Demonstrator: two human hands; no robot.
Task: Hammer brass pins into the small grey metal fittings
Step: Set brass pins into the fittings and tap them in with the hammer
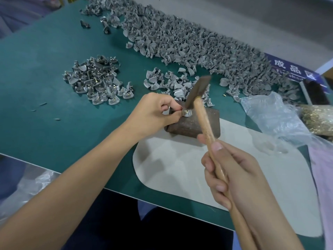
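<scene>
Teal matting covers the worktop (36, 73), smooth and faintly felted, edged at the near side by a pale metal strip. On its left sits a modest heap of finished fittings (97, 82): grey cast pieces with curved shell-like faces, several showing a glint of brass where a pin is seated. By that pile's size against what lies further right, the job looks barely begun.

At centre, the left hand (155, 110) pinches one small grey fitting (187, 112) between thumb and fingertips, steadying it on top of a dark, rust-brown iron block (191, 127) with a rough, pitted skin. A brass pin (187, 111) stands in the fitting, seemingly not yet driven home. The block rests partly on a pale grey rounded mat (180, 165).

Just above the fitting hangs the hammer (196, 92), its flat dull steel head blurred, its light wooden handle running down into the right hand (236, 175), whose fingers wrap it firmly.

Behind, a small loose group of blank fittings (167, 82) lies near the block, and a long thick drift of unpinned fittings (180, 38) stretches across the back, matte grey and jumbled. At far right, crinkled clear plastic bag (270, 116) lies beside a mound of loose brass pins (319, 120), fine and golden. A blue sign (290, 69) sits at that edge.
</scene>
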